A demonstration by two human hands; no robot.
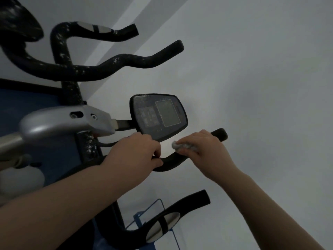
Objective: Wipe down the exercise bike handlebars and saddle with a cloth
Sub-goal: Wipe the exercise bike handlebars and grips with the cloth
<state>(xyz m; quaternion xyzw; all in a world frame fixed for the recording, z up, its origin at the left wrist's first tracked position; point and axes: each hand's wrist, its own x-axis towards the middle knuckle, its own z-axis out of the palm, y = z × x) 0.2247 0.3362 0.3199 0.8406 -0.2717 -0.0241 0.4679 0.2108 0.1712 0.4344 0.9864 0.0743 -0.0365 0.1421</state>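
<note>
The exercise bike's black handlebars fill the view, tilted sideways. My right hand (201, 147) wraps a small grey cloth (182, 146) around the near handlebar prong (173, 162), close to its tip (220, 134). My left hand (137, 152) grips the same prong further in, just left of the cloth, fingers curled round the bar. The far handlebar prongs (126, 60) show pale dust specks. The dark saddle (18, 20) is partly visible in the top left corner.
The bike's console screen (158, 116) sits just above both hands. A silver frame bracket (63, 121) is at the left. Another black grip with a silver sensor pad (162, 228) lies below. A blue metal frame (158, 210) and a white wall stand behind.
</note>
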